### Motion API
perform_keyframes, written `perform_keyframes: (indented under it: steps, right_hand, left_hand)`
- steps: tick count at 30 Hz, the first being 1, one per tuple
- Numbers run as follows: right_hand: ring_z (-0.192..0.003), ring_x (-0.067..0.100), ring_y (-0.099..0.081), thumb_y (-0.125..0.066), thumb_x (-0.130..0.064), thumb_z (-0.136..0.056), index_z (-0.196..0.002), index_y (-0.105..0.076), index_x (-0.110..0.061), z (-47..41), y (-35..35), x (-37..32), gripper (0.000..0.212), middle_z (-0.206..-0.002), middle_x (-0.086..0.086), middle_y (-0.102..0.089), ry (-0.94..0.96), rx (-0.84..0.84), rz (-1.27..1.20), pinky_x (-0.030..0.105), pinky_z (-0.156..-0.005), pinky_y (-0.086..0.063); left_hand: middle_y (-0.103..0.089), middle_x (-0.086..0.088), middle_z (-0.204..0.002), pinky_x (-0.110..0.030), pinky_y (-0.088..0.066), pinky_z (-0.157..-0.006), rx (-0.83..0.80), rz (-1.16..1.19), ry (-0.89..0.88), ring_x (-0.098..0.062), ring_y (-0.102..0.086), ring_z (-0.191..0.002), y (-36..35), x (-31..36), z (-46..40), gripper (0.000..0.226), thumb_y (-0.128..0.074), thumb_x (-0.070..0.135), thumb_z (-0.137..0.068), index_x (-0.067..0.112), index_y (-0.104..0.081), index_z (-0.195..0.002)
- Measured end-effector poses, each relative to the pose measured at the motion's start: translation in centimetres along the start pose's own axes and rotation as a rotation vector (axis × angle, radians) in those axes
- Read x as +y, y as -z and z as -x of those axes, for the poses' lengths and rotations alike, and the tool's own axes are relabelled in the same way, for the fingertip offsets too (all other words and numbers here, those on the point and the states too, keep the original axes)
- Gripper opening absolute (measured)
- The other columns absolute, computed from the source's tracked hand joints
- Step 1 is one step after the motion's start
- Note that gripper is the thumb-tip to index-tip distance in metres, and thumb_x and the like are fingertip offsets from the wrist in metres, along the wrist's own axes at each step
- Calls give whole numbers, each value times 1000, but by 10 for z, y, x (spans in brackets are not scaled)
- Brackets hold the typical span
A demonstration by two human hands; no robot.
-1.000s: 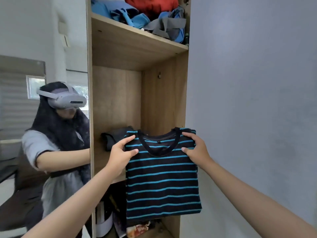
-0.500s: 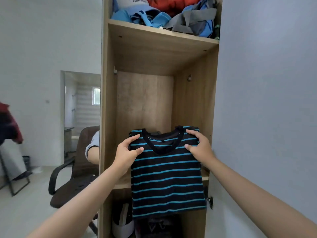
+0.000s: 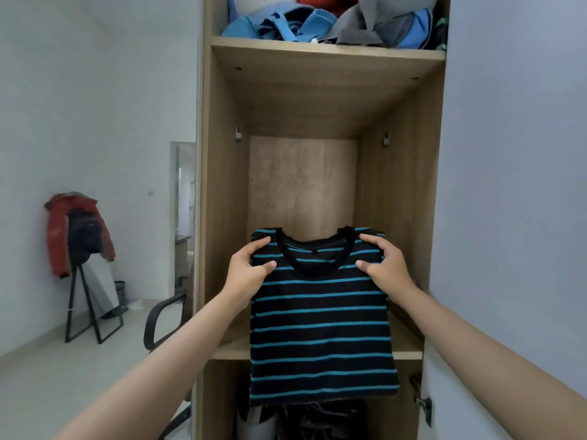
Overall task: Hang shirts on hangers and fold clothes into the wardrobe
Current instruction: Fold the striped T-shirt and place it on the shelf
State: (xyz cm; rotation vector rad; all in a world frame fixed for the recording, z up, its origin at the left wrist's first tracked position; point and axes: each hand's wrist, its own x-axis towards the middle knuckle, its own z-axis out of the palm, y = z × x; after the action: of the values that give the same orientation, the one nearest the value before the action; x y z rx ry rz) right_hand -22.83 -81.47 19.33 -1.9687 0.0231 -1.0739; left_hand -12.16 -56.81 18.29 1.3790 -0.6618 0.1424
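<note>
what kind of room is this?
Most likely a bedroom at home: an open wooden wardrobe with clothes piled on its top shelf, a red jacket draped over a stand, and an office chair beside the wardrobe.

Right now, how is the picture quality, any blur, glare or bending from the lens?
Head view: soft, even, slightly dim light with no glare; the striped shirt and both hands, left and right, look fairly sharp; the wide lens bows the wardrobe sides outward and stretches the forearms at the bottom corners; the compartment below the shirt is too shadowed to read.
</note>
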Motion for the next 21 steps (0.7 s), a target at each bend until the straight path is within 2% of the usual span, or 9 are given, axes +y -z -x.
perform_keyframes:
  steps: [7,11,13,18,21]
  right_hand:
    - [-111,13,-51,-69,6,-79,-128,-56,-16,-46,-10,23,55,-118,-4,-53,-55,-14,-93,23,-89,-46]
    - [-108,10,-50,-68,7,-79,-126,-58,-18,-74,-22,37,54,-115,-6,-52,-75,-17,-116,9,-75,-44]
    - [-110,11,-50,-67,7,-80,-126,-58,-19,-86,-28,46,53,-117,-5,-52,-94,-29,-129,11,-76,-45]
    - [-118,18,-51,-66,8,-81,-126,-57,-20,-108,-42,75,54,-126,2,-53,-145,-54,-155,30,-95,-49]
    - [-117,17,-52,-65,9,-81,-128,-56,-17,-117,-53,92,55,-129,4,-52,-154,-68,-147,19,-86,-50]
  left_hand:
    - [-52,0,-132,-26,-51,-88,54,-23,20,-15,-52,-117,-12,-15,-52,53,-60,-3,-85,25,-53,-130]
    - [-51,-2,-134,-27,-49,-91,88,-2,35,-16,-50,-119,-18,-30,-85,54,-55,-9,-86,22,-53,-130]
    - [-51,-2,-133,-25,-50,-86,117,5,73,-15,-51,-116,-22,-38,-99,55,-52,-11,-86,23,-54,-130]
    - [-52,-2,-128,-22,-52,-73,85,13,143,-12,-54,-100,-24,-64,-126,59,-47,-16,-86,23,-52,-131]
    - [-55,-1,-118,-22,-53,-67,44,11,200,-9,-57,-93,-23,-80,-139,63,-45,-19,-85,22,-50,-133]
